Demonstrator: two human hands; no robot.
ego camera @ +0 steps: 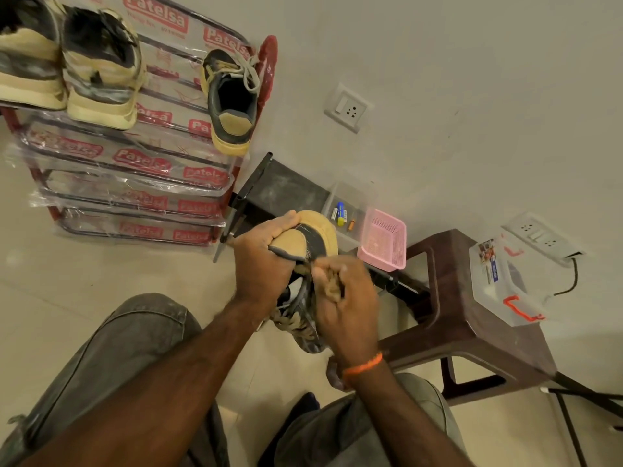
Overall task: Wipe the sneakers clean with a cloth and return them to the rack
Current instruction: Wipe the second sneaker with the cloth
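My left hand grips the heel of a grey and tan sneaker, held in the air above my knees with its heel pointing away from me. Against the shoe's side my right hand holds a bunched tan cloth. The matching sneaker stands on the top shelf of the shoe rack, at its right end. Another pair of cream and grey sneakers sits at the left of that shelf.
A dark low stand holds a clear tray with batteries and a pink basket. A brown plastic stool at my right carries a clear box. Wall sockets are behind.
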